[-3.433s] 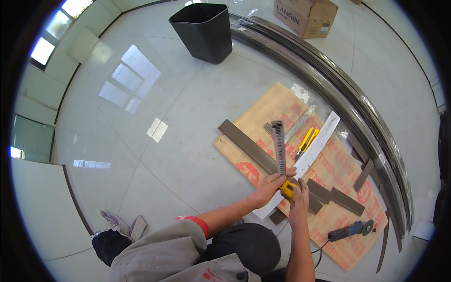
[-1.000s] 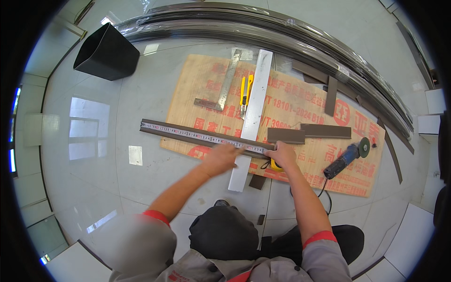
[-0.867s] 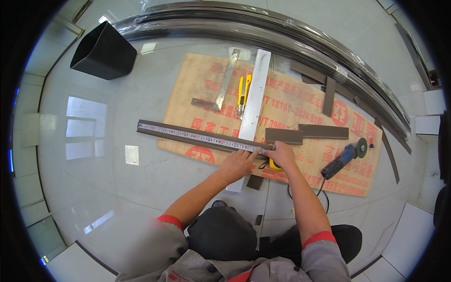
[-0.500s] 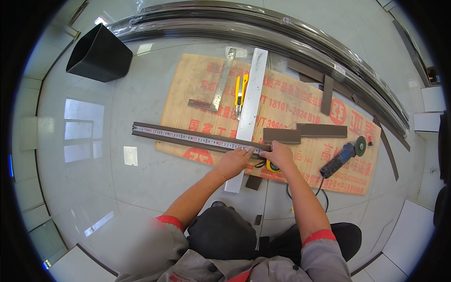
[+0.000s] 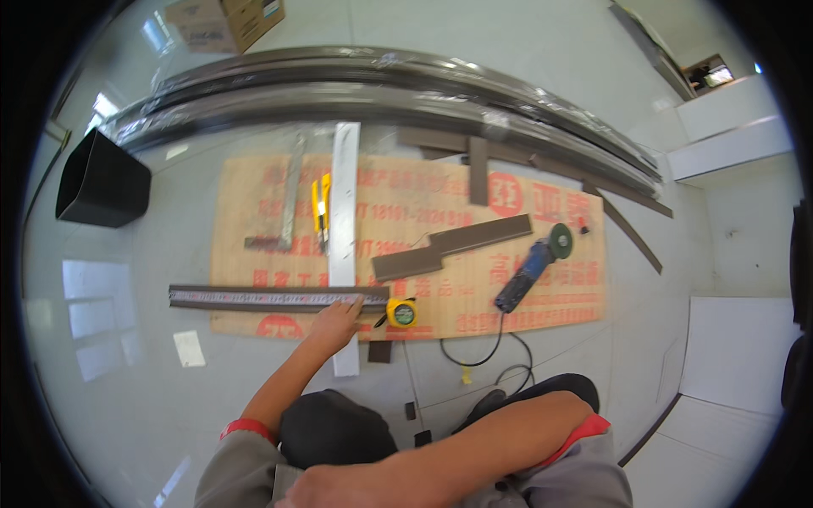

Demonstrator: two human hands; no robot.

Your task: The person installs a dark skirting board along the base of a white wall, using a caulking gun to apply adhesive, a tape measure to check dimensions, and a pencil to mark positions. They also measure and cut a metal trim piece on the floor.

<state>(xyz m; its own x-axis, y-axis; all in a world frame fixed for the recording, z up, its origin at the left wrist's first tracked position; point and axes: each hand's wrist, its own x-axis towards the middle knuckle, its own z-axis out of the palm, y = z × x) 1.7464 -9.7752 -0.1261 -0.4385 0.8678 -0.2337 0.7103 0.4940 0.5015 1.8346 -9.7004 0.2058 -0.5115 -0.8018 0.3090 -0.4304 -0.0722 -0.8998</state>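
A brown channel strip (image 5: 229, 308) lies crosswise at the front of the board, over a white bar (image 5: 344, 203). The extended blade of a yellow tape measure (image 5: 403, 313) runs inside it, and the case sits at the strip's right end. With fingers stretched out, my left hand (image 5: 337, 322) lies on the blade and strip near that end. My right hand (image 5: 326, 488) is drawn back to my chest, beside the shirt front; its fingers are cut off by the lower edge, so what they hold cannot be seen.
On the printed board (image 5: 567, 292) lie a yellow utility knife (image 5: 321, 212), a steel square (image 5: 292, 195), brown offcuts (image 5: 480, 237) and a corded angle grinder (image 5: 532, 271). Long wrapped profiles (image 5: 381, 97) stretch behind. A black bin (image 5: 103, 186) stands left, a cardboard box (image 5: 224, 21) far back.
My right hand has left the tape measure and come back to my chest. My left hand stays on the blade. The whole view has shifted, with the board now further left.
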